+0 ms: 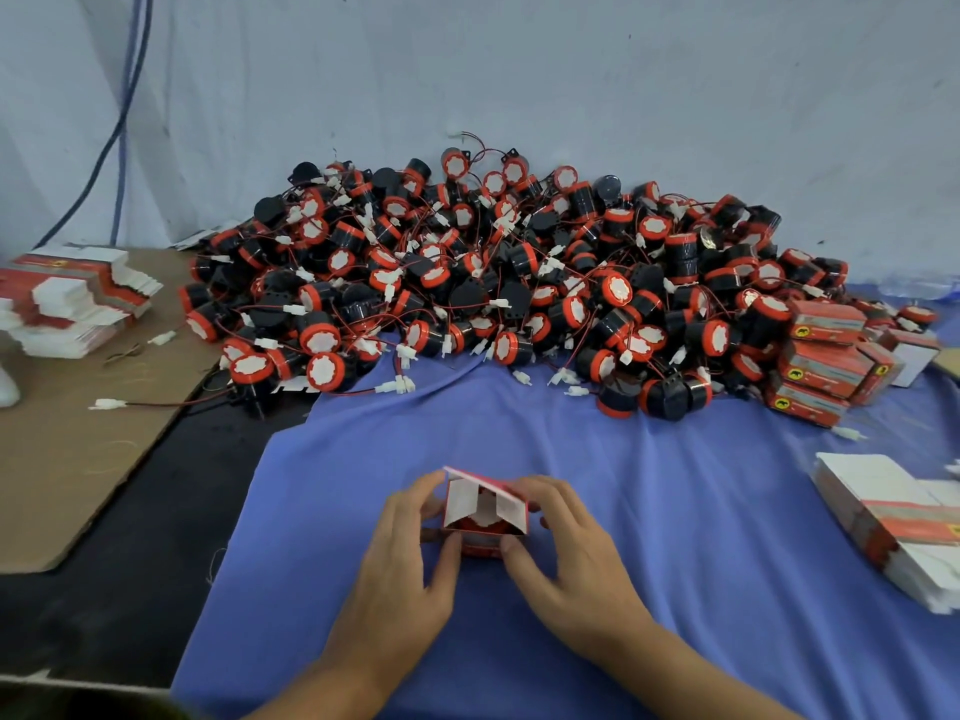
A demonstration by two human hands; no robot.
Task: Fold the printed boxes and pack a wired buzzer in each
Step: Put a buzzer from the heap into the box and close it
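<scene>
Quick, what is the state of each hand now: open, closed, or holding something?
The left hand holds the box, whose flaps are open.
The right hand holds the same box.

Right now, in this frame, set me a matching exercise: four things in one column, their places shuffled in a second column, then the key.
Things:
1. buzzer pile
2. open box
3. closed boxes
4. flat box stack

Places:
A. on the brown cardboard, far left
B. held between the left hand and right hand
C. along the back wall
D. stacked at the pile's right end

Pairs: 1-C, 2-B, 3-D, 4-A.
</scene>
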